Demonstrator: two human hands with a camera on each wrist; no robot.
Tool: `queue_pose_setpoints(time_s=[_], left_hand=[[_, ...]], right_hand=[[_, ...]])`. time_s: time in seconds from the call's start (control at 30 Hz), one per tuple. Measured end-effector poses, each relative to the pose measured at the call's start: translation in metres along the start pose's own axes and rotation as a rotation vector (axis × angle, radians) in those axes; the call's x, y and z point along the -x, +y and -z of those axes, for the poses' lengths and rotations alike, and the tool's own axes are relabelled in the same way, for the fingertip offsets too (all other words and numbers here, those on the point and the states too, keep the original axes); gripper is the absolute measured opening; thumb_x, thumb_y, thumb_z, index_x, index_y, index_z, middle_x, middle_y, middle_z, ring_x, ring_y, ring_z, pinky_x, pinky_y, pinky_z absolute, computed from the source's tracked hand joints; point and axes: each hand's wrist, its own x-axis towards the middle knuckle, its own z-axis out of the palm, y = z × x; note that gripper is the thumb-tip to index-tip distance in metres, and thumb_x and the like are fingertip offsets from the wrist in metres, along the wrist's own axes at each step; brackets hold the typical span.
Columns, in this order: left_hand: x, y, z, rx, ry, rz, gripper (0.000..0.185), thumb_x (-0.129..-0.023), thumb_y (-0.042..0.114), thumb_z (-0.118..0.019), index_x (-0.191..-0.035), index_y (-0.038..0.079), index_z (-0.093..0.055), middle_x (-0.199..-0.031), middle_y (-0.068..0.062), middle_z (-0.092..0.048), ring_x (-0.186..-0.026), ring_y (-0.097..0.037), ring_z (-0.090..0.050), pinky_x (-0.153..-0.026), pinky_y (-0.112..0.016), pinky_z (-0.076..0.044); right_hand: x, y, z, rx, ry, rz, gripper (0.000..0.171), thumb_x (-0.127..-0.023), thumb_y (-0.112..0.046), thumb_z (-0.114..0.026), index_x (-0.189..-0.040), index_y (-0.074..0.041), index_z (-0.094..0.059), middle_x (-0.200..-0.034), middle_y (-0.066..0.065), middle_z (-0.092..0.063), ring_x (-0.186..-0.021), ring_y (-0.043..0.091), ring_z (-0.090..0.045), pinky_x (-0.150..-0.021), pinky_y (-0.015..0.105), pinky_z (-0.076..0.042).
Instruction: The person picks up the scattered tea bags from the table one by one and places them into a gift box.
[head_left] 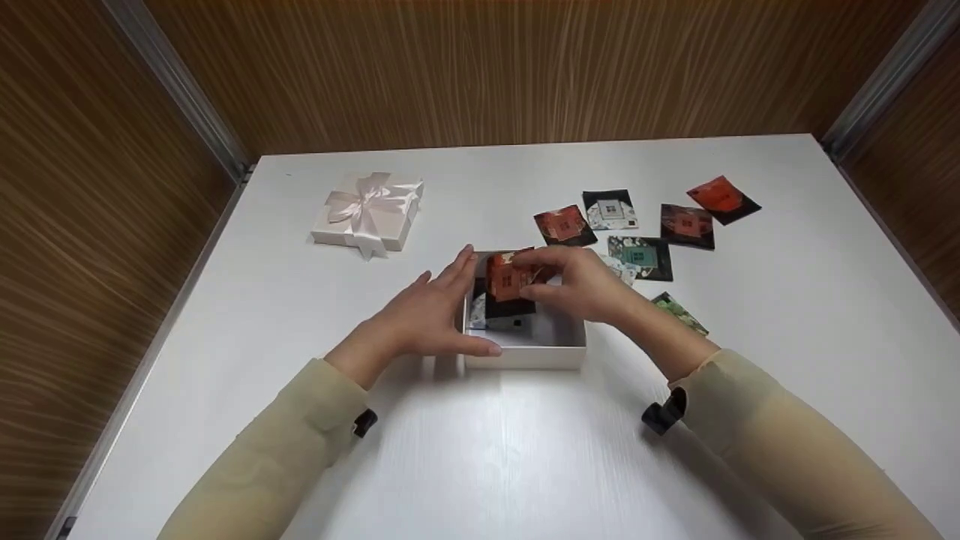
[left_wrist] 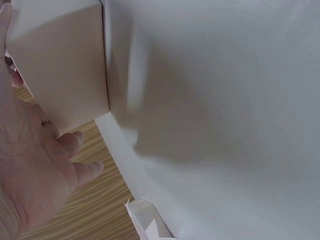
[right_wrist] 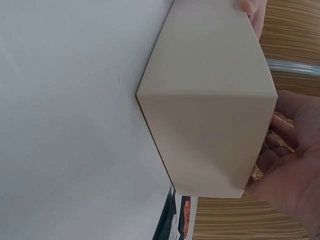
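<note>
An open white box (head_left: 525,358) stands on the table before me. Along its left side lies my left hand (head_left: 427,319), fingers straight toward the back corner, thumb reaching across the front wall. My right hand (head_left: 581,281) reaches over the right side and pinches a red-and-black sachet (head_left: 506,277) inside the box. Under that one, a black-and-white sachet (head_left: 480,321) partly shows. The left wrist view has the box's outer wall (left_wrist: 65,65) beside my spread left fingers. In the right wrist view the box (right_wrist: 205,135) hides my right fingertips.
Several flat sachets lie right of the box, among them a red one (head_left: 564,225), a teal one (head_left: 641,257) and a green one (head_left: 679,311). A pale gift box lid with a ribbon bow (head_left: 367,206) sits back left. Wood-grain panels (head_left: 480,75) border the white table.
</note>
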Motion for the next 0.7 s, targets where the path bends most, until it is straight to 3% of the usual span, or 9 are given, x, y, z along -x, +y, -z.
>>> queue_pose_setpoints(time_s=[0.2, 0.47, 0.7], left_hand=[[0.000, 0.001, 0.001, -0.004, -0.003, 0.003, 0.145, -0.073, 0.098, -0.059, -0.171, 0.010, 0.002, -0.178, -0.001, 0.010, -0.161, -0.021, -0.019, -0.130, -0.053, -0.014], [0.001, 0.001, 0.001, 0.003, 0.011, -0.010, 0.143, -0.074, 0.095, -0.062, -0.171, 0.010, 0.000, -0.178, -0.002, 0.008, -0.160, -0.026, -0.023, -0.130, -0.054, -0.016], [0.001, 0.000, 0.001, -0.001, 0.006, -0.007, 0.143, -0.075, 0.095, -0.061, -0.171, 0.010, 0.002, -0.178, -0.002, 0.008, -0.160, -0.025, -0.024, -0.130, -0.054, -0.016]], right_hand=[[-0.004, 0.005, -0.010, 0.074, -0.007, 0.049, 0.044, -0.093, -0.008, -0.079, -0.136, -0.002, -0.071, -0.127, 0.013, -0.074, -0.107, 0.028, -0.072, -0.098, 0.053, -0.057], [-0.006, 0.005, -0.016, 0.191, -0.010, 0.106, 0.044, -0.093, -0.013, -0.082, -0.134, -0.001, -0.072, -0.130, 0.015, -0.073, -0.115, 0.031, -0.069, -0.102, 0.050, -0.054], [-0.008, 0.008, -0.023, 0.340, 0.019, 0.176, 0.041, -0.091, -0.016, -0.083, -0.128, -0.003, -0.075, -0.119, 0.012, -0.077, -0.094, 0.029, -0.073, -0.085, 0.048, -0.058]])
